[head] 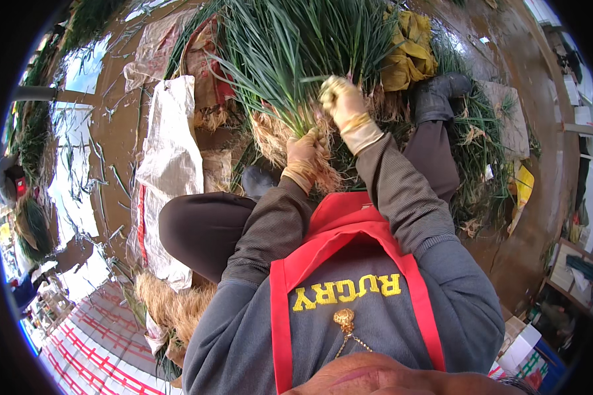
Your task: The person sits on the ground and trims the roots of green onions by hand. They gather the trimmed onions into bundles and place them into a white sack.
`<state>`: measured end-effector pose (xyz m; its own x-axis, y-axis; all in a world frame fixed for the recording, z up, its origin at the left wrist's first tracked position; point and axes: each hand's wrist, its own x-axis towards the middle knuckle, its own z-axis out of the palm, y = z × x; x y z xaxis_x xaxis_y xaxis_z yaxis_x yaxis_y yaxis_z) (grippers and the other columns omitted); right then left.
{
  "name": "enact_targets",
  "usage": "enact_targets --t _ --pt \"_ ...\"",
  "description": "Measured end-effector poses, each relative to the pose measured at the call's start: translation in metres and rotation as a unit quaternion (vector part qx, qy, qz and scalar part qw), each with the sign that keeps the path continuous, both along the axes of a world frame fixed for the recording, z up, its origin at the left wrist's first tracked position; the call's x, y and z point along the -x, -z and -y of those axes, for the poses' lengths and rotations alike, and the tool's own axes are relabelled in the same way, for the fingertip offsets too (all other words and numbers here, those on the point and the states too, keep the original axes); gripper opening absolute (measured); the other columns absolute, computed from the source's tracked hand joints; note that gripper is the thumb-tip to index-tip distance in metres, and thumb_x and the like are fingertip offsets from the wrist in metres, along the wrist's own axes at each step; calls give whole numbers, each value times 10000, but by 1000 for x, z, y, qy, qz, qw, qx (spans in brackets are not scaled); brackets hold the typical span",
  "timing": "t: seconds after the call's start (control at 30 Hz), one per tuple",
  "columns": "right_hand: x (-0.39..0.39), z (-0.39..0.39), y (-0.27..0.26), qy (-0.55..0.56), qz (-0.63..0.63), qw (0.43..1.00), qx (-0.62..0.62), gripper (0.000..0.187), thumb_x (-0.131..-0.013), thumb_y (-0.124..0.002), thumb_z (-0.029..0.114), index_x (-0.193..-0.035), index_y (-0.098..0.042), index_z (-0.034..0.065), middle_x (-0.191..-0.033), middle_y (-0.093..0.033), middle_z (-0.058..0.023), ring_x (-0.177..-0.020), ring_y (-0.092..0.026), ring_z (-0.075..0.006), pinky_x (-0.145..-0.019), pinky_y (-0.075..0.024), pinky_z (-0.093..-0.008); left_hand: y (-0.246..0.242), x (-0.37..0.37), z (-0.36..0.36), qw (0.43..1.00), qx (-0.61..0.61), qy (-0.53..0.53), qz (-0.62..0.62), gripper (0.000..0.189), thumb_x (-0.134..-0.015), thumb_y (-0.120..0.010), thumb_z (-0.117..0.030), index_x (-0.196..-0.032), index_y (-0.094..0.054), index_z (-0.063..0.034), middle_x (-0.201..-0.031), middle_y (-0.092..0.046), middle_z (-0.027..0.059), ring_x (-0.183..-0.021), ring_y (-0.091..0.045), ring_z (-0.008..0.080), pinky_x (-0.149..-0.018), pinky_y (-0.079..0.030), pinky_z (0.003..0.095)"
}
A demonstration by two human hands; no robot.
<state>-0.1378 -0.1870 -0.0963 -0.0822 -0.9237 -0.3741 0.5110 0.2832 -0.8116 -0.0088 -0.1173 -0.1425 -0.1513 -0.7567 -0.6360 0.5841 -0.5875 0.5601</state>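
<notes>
My left hand (305,150), in a pale yellow rubber glove, is closed around the lower stems of a small bunch of green onion plants (292,116), whose pale roots hang below the fist. Up and to the right of it, my right hand (340,101) wears a similar glove; its fingers are curled and blurred, beside a strip of green leaf (315,79). Whether that leaf is gripped is hard to tell. A large heap of green onions (321,39) lies in front of me, leaves pointing away and tangled roots (272,136) towards me.
A white woven sack (170,163) lies to the left, near a red printed sack (205,69). A yellow sack (410,47) touches the heap's right side. Loose greens (479,148) lie beyond my booted foot (437,96). Boxes with red tape (104,340) stand at the lower left. The brown floor looks wet.
</notes>
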Motion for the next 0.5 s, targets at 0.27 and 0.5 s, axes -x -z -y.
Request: enact_targets --t 0.27,0.5 --pt "104 -79 47 -239 -733 637 -26 259 -872 -576 284 -890 -575 26 -909 -657 -138 -836 -644 -303 -758 -501 -421 -3 -10 6 997 -47 -39 -52 172 -944 -520 -134 -979 -561 29 -835 -611 106 -664 -589 206 -551 -503 309" --pt "80 -43 49 -289 -662 691 -29 325 -885 -557 373 -1008 -636 83 -1038 -660 -133 -1018 -618 -301 -842 -489 -403 -4 -10 5 994 -50 -41 -88 195 -933 -540 -149 -936 -573 43 -829 -642 138 -669 -629 236 -580 -552 393"
